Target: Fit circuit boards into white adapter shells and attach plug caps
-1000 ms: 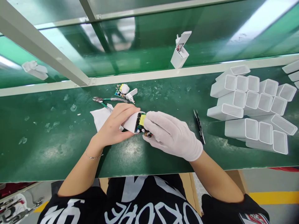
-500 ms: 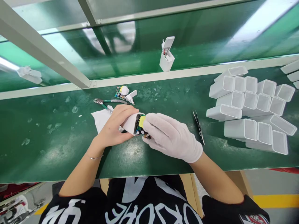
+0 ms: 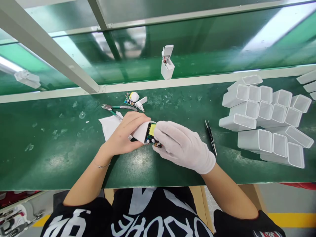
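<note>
My bare left hand [image 3: 125, 133] is wrapped round a white plastic housing [image 3: 141, 132], tilted with its mouth to the right. A circuit board [image 3: 151, 133] with a yellow transformer and small capacitors sits partly inside that mouth. My right hand [image 3: 184, 144], in a white glove, is closed on the board's outer end; its fingertips hide that end. Just beyond the left hand are green-handled cutters [image 3: 118, 107], another circuit board [image 3: 130, 97] and a white plug piece [image 3: 141, 103]. A white cloth or glove [image 3: 108, 126] lies partly under my left hand.
Black tweezers [image 3: 210, 137] lie right of my gloved hand. Several open white housings [image 3: 265, 110] are stacked at the right of the green bench [image 3: 61, 158]. A white box with a raised lid [image 3: 168, 67] stands at the back beside the rail.
The view has shifted slightly. Both hands keep the same hold on the housing and the board, and the board's position in the mouth looks nearly the same.
</note>
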`<state>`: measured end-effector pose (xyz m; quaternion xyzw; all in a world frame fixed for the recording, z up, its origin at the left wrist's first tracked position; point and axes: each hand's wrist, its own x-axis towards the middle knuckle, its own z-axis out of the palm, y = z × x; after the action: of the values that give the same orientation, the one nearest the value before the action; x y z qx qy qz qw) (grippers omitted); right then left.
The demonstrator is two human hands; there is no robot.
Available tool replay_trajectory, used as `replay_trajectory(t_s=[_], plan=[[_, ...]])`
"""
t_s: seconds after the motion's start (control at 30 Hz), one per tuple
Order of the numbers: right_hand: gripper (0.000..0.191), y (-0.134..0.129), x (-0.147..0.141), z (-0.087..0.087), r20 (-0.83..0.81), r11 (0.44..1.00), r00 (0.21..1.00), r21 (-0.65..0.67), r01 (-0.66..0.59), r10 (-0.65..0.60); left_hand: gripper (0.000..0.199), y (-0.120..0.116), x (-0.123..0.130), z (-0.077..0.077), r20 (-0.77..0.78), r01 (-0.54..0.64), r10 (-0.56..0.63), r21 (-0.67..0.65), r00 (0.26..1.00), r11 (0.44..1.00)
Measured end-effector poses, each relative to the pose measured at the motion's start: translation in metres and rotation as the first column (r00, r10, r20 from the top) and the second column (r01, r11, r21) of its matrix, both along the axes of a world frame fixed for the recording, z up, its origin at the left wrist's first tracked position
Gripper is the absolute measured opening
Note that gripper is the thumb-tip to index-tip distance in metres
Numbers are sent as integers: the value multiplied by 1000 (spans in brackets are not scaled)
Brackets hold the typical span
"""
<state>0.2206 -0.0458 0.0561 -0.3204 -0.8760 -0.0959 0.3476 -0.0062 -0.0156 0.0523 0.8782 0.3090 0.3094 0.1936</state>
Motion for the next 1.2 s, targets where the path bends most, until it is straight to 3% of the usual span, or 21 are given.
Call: replay_trajectory(t_s=[0.17, 0.23, 0.27, 0.33, 0.4, 0.47, 0.57, 0.6, 0.63, 0.7, 0.8, 0.9, 1.0, 1.03, 1.1, 1.2], plan=[[19, 0, -4, -2, -9, 997, 1000, -77, -13, 12, 45, -2, 2, -3, -11, 30, -30, 5, 999, 1000], [20, 0, -2, -1, -80, 972, 992, -203, -116, 102, 46, -3, 4, -5, 1, 40, -40, -23, 999, 999], [25, 1, 0, -1, -168, 933, 973, -298, -201, 156, 47, -4, 4, -7, 15, 37, -37, -41, 999, 998], [37, 2, 5, -1, -452, 791, 884, -496, -358, 117, 49, -5, 6, -9, 60, 34, -29, -71, 998, 997], [42, 4, 8, -1, -659, 592, 736, -659, -463, -157, 51, -6, 8, -10, 112, 40, -31, -86, 993, 995], [46, 7, 9, 0, -659, 351, 638, -752, -558, -398, 51, -8, 11, -12, 150, 64, -53, -75, 987, 995], [66, 11, 6, 4, -577, -30, 701, -763, -645, -419, 50, -12, 17, -15, 170, 94, -87, -30, 982, 995], [69, 12, 4, 5, -566, -110, 724, -753, -648, -395, 50, -13, 18, -16, 178, 100, -94, -21, 980, 995], [69, 12, 2, 7, -561, -156, 736, -745, -648, -379, 51, -14, 19, -17, 185, 103, -97, -19, 978, 995], [63, 10, -2, 9, -560, -161, 735, -743, -650, -382, 53, -16, 21, -20, 195, 99, -91, -32, 977, 995], [56, 6, -7, 6, -533, -116, 729, -768, -630, -430, 53, -18, 21, -22, 160, 73, -61, -68, 985, 995], [68, 6, -7, -5, -467, -73, 752, -826, -558, -466, 51, -20, 20, -19, 130, 50, -32, -138, 991, 989], [79, 17, 2, -17, -533, -10, 701, -793, -609, -474, 51, -22, 19, -11, 204, 31, 18, -235, 979, 971], [78, 23, 7, -21, -578, 29, 658, -762, -647, -482, 53, -23, 20, -8, 250, 38, 29, -259, 968, 965], [74, 36, 18, -24, -630, 161, 567, -732, -663, -531, 65, -24, 23, -6, 320, 68, 35, -306, 947, 949], [74, 50, 31, -24, -634, 344, 471, -751, -563, -613, 62, -23, 32, -9, 218, 87, 1, -395, 976, 915]])
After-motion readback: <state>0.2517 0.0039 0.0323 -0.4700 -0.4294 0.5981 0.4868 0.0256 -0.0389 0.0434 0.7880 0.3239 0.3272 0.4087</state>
